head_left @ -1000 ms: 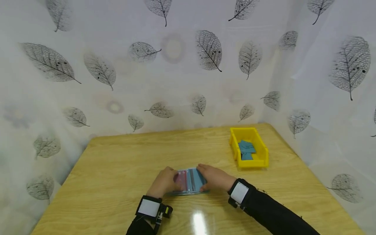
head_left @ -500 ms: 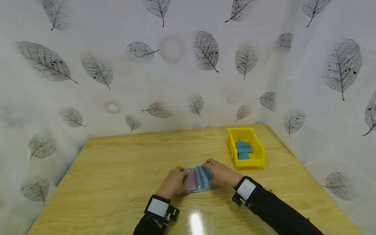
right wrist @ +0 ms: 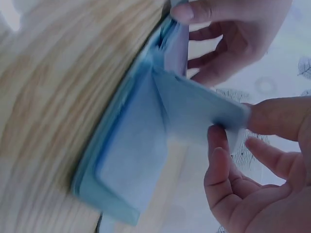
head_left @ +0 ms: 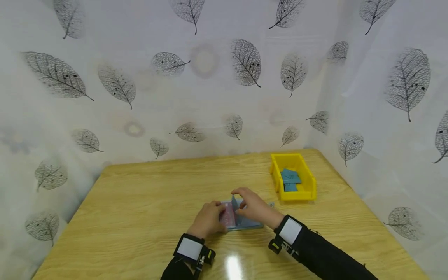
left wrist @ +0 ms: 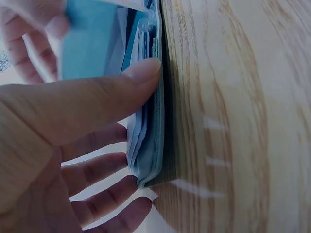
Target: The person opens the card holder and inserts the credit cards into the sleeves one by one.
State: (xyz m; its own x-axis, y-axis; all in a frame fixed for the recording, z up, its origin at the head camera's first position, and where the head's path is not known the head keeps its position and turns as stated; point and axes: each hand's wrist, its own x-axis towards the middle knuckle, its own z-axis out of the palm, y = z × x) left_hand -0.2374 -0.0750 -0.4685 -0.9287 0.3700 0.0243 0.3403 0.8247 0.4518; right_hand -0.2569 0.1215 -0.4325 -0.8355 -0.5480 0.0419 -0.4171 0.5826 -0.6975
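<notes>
A light-blue card holder (head_left: 251, 224) lies spread on the wooden table, with clear plastic sleeves inside. A pinkish card (head_left: 228, 216) shows through on its left part. My left hand (head_left: 207, 220) grips that left end; in the left wrist view its thumb (left wrist: 143, 71) presses the near edge, and the fingers lie along the far side. With thumb and fingers, my right hand (head_left: 257, 208) pinches a sleeve leaf (right wrist: 194, 109), which stands raised from the middle of the holder. Under it the right-hand part (right wrist: 133, 141) of the holder is uncovered.
A yellow bin (head_left: 309, 190) stands at the back right of the table (head_left: 157, 186), with several blue cards (head_left: 291, 177) in it. A small tab (head_left: 271, 204) sticks out past the holder's right end. A leaf-patterned curtain (head_left: 206, 93) hangs behind and along the sides.
Both hands and the card holder have shifted right. My right hand has then swung left from the holder's right end, lifting a leaf upright. My left hand keeps its grip.
</notes>
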